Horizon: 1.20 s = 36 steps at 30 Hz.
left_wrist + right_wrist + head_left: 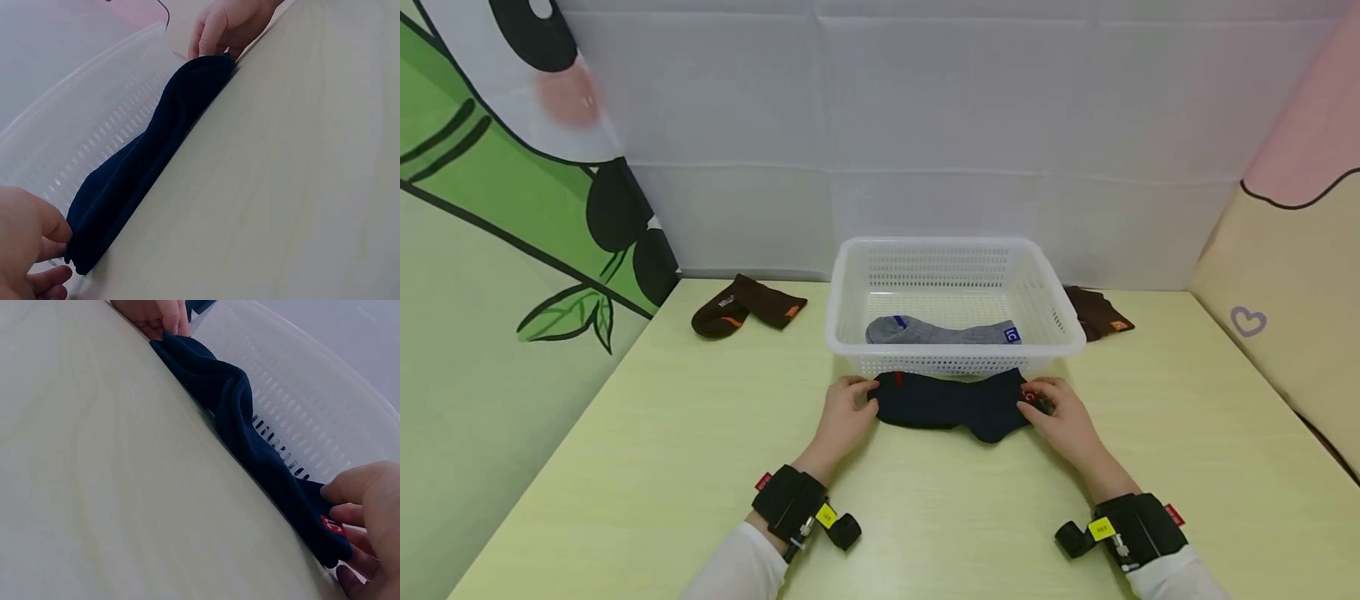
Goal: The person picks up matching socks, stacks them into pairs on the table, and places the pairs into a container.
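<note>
A dark navy sock (951, 404) lies flat on the pale yellow-green table (700, 450), just in front of a white plastic basket (850, 292). My left hand (848, 408) pinches the sock's left end, and my right hand (1051, 408) pinches its right end near a small red label (331, 526). In the left wrist view the navy sock (140, 165) runs along the basket wall (81, 119) from my left hand (31, 244) to the far right hand (219, 28). The right wrist view has the sock (250, 434) between my right hand (365, 519) and the left hand (156, 314).
A grey sock (940, 332) lies inside the basket. A brown sock (745, 307) rests on the table at the back left and another brown sock (1097, 312) behind the basket's right side. Fabric walls close in the back and sides.
</note>
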Each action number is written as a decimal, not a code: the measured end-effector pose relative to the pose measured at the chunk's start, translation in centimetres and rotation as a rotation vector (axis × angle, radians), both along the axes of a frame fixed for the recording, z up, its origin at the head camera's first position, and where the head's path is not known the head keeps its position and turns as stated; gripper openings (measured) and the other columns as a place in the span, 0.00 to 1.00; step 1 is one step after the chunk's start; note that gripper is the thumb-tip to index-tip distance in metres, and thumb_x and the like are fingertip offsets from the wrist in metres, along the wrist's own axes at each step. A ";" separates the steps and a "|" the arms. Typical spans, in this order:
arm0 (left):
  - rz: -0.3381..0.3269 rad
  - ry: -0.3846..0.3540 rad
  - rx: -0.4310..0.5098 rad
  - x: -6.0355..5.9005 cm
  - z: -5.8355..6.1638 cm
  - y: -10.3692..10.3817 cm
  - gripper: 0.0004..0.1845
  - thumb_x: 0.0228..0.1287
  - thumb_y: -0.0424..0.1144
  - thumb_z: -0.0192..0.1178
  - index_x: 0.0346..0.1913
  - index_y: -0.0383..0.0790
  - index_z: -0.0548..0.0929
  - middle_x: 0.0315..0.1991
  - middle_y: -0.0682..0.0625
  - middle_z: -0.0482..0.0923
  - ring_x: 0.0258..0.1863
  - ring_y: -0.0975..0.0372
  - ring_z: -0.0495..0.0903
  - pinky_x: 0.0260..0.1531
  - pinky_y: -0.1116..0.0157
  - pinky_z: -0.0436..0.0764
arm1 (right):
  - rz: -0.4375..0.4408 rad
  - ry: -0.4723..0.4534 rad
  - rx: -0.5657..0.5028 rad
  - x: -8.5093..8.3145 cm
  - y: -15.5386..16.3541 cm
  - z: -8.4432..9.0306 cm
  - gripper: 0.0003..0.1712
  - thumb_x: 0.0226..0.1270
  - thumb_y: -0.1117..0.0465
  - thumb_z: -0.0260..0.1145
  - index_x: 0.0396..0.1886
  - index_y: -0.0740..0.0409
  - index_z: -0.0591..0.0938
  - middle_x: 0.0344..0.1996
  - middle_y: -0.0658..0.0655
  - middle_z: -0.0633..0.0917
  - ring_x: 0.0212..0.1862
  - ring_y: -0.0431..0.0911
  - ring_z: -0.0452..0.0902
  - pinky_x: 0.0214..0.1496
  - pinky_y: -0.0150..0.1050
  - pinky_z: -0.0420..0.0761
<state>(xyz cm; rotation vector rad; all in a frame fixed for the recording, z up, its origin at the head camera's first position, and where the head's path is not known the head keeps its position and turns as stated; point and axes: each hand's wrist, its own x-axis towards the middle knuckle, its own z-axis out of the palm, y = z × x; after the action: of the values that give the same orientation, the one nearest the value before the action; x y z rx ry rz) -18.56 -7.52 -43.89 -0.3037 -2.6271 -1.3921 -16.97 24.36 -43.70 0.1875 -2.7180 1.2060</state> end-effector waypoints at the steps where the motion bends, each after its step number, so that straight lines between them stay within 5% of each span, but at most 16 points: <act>1: -0.001 0.013 -0.006 0.0 0.0 0.0 0.15 0.56 0.28 0.57 0.47 0.25 0.82 0.48 0.32 0.74 0.51 0.41 0.71 0.54 0.47 0.68 | -0.003 -0.004 0.005 0.0 0.0 0.0 0.17 0.62 0.66 0.65 0.49 0.69 0.80 0.50 0.68 0.75 0.51 0.59 0.73 0.53 0.54 0.72; 8: 0.019 0.052 -0.030 0.1 0.0 0.1 0.16 0.52 0.29 0.56 0.45 0.28 0.81 0.48 0.31 0.72 0.51 0.40 0.68 0.52 0.46 0.66 | 0.001 -0.049 0.022 0.1 0.2 0.0 0.19 0.63 0.65 0.63 0.53 0.69 0.78 0.52 0.70 0.74 0.55 0.62 0.70 0.56 0.57 0.70; 14: 0.138 0.028 0.056 -0.2 -0.2 0.2 0.17 0.52 0.27 0.55 0.47 0.29 0.79 0.46 0.33 0.75 0.50 0.42 0.70 0.52 0.49 0.68 | -0.105 -0.019 -0.043 0.0 0.0 0.1 0.18 0.65 0.63 0.63 0.52 0.68 0.77 0.48 0.68 0.76 0.49 0.58 0.73 0.53 0.52 0.73; 17: 0.188 0.070 0.010 -0.4 -0.3 0.6 0.13 0.56 0.30 0.57 0.44 0.28 0.80 0.42 0.34 0.78 0.46 0.42 0.74 0.50 0.49 0.70 | -0.170 -0.025 -0.052 -0.3 0.1 0.1 0.19 0.66 0.61 0.62 0.51 0.69 0.77 0.48 0.69 0.77 0.49 0.59 0.72 0.53 0.51 0.71; 25: 0.218 -0.022 -0.184 0.3 0.2 1.8 0.21 0.65 0.47 0.56 0.44 0.28 0.80 0.48 0.33 0.71 0.52 0.42 0.65 0.52 0.49 0.64 | -0.146 -0.048 0.073 -1.0 0.1 -0.2 0.23 0.63 0.57 0.63 0.49 0.73 0.78 0.48 0.74 0.77 0.53 0.65 0.68 0.56 0.57 0.64; 36: 0.209 -0.061 -0.224 0.1 -0.1 2.1 0.25 0.60 0.51 0.59 0.44 0.28 0.76 0.50 0.33 0.68 0.53 0.43 0.61 0.52 0.47 0.62 | -0.182 -0.144 0.207 -1.0 -1.1 0.2 0.30 0.63 0.50 0.62 0.54 0.72 0.76 0.54 0.75 0.72 0.55 0.68 0.63 0.54 0.62 0.62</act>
<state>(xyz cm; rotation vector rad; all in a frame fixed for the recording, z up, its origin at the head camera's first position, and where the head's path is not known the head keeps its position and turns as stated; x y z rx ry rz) -18.45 -5.38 -44.01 -0.0093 -2.7735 -1.0621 -17.94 23.27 -43.50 -0.1250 -2.9069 0.9221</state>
